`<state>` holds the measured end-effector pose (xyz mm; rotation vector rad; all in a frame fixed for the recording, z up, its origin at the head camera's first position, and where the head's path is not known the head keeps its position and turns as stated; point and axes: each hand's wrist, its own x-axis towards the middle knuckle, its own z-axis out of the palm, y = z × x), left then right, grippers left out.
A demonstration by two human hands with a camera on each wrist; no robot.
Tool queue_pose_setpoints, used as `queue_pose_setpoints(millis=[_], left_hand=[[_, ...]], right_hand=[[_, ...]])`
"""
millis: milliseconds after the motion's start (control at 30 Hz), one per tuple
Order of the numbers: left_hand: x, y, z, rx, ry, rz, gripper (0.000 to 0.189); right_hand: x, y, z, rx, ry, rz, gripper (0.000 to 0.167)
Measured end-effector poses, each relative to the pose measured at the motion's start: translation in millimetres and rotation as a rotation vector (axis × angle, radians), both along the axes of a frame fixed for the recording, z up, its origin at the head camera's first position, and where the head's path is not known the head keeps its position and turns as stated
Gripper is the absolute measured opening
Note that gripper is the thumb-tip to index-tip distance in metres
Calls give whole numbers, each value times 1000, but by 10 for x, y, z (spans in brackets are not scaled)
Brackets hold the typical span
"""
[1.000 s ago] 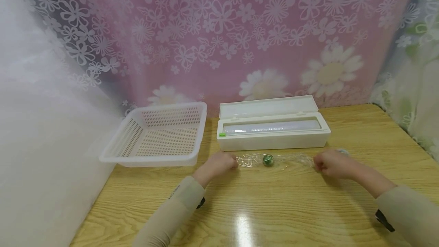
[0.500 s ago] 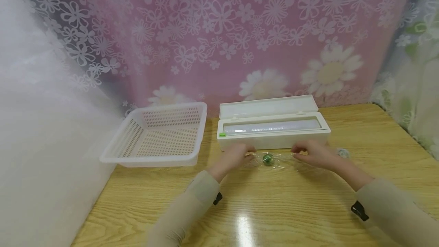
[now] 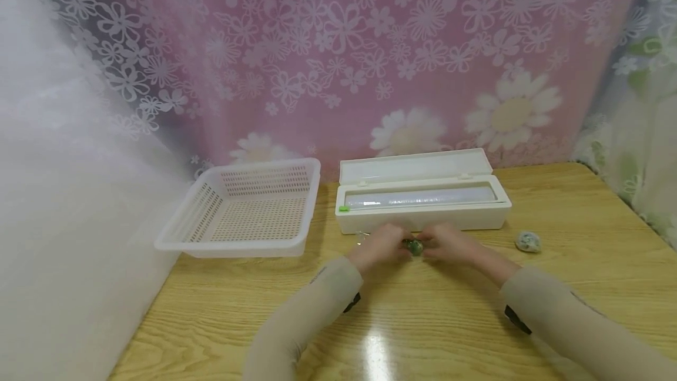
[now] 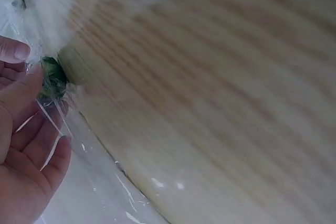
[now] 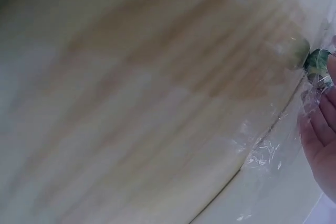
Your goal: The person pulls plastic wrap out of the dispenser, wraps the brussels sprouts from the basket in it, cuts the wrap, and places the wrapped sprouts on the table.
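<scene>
A small green ball (image 3: 415,246) sits on the table between my two hands, just in front of the white box. Thin clear cling film (image 4: 128,192) surrounds it, creased and shiny. My left hand (image 3: 385,246) holds gathered film at the ball's left side, its fingertips close against the ball in the left wrist view. From the right, my right hand (image 3: 446,244) pinches film close to the ball. Crumpled film (image 5: 268,153) hangs by the right fingers in the right wrist view. Both hands partly hide the ball.
Behind the hands stands a white cling film box (image 3: 423,219), lid raised, with a film roll (image 3: 423,196) inside and a green slider (image 3: 344,209). A white basket (image 3: 238,246) is at the left. A small wrapped lump (image 3: 528,242) lies on the wooden table (image 3: 439,322) to the right.
Both hands have moved inward from the two ends of the stretched film to the ball, and the film has bunched up. The wrapped lump at the right is now uncovered by the right hand.
</scene>
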<state>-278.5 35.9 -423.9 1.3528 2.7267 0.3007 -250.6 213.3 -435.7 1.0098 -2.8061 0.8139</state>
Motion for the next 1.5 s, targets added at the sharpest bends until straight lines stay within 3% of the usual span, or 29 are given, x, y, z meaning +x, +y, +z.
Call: queue_pose_setpoints(millis=[233,467,667,900,1000,1067,1167,1233,1333,1500], left_hand=[[-3,5,14,40,28,-20,19],[-4,25,-16,8,11,38,41],[-58,57,-82,15,-5,58,35],[-122,73,-55,-13,6,45,32],[-87,72,-31,-65,80,89,29],[-46,66,-23,-112,173,123,29],[14,67,-15,-158,298,175,32],[45,72,4,-158,330,196,32],[74,78,35,-132,298,218,28],[118,31,89,-84,180,209,22]], right_hand=[[-23,-45,24,4,3,22,27],[-92,-69,-34,47,9,-3,32],[-159,-57,-36,74,-10,12,26],[-196,-57,11,60,-129,-6,13],[-214,-46,10,29,-182,2,10],[-227,-29,12,3,-217,16,9],[-237,-2,26,-50,-279,34,19],[-234,12,40,-92,-334,35,21],[-211,22,57,-175,-451,11,16],[-120,9,91,-316,-608,-24,15]])
